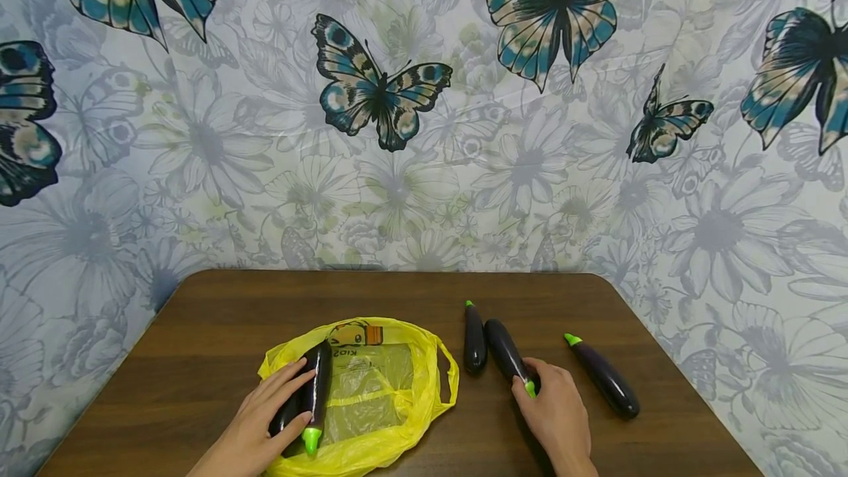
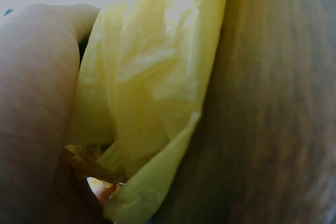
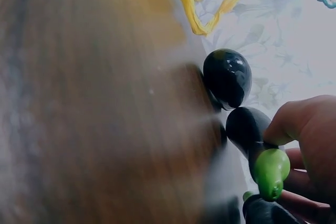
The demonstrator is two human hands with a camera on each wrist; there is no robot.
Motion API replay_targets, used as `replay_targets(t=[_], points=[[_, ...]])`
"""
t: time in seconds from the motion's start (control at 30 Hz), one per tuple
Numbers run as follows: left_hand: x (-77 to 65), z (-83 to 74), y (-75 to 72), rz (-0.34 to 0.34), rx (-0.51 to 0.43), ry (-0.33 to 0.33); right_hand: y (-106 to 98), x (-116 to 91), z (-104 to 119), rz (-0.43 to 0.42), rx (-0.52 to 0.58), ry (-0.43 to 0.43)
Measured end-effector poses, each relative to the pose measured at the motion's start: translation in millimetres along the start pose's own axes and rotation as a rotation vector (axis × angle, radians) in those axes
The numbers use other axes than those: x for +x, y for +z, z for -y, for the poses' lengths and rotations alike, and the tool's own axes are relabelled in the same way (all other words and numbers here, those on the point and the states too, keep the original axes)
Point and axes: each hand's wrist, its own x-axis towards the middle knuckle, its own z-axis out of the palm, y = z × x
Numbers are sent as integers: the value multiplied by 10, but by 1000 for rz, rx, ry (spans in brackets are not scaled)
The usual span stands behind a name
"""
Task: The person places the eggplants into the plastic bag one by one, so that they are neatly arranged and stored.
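Pale cloth printed with grey flowers and blue butterflies [image 1: 383, 90] fills the background from nine round to three o'clock, behind a brown wood-grain desk [image 1: 218, 330] with rounded far corners. A thin yellow bag [image 1: 391, 455] lies open on it, and inside its nine o'clock side sits a glossy eggplant [image 1: 321, 389], its green stem toward six, with a second dark one beside it, largely covered by the left hand [image 1: 261, 414]. That hand's fingers and thumb lie across the pair; whether its grip is tight or merely resting, I cannot tell. The right hand [image 1: 553, 407] has its grip closed round the stem end of the middle eggplant [image 1: 502, 344], toward two to three o'clock of the bag. The slim eggplant [image 1: 473, 344] is just beside it at nine, and the outer eggplant [image 1: 604, 377] lies well apart at about four. Pinched at one end, the middle one could swivel or slip, its skin looking slick; it might also knock the slim one into a roll. The soft rim could fold inward under a bump, and the loose handle [image 1: 450, 381] at three o'clock could snag something passing over it.
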Motion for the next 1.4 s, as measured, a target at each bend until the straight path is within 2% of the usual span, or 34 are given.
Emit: replay_targets(t=[0.37, 0.8, 1.17, 1.4], points=[[-1, 3, -5, 8, 0, -5, -40, -15, 18, -31, 56, 30], [-4, 2, -5, 10, 4, -7, -18, -32, 14, -115, 121, -8], [-5, -15, -20, 22, -13, -28, -21, -47, 40, -134, 165, -8], [-6, -27, -28, 27, -14, -31, -10, -64, 48, -211, 202, -33]])
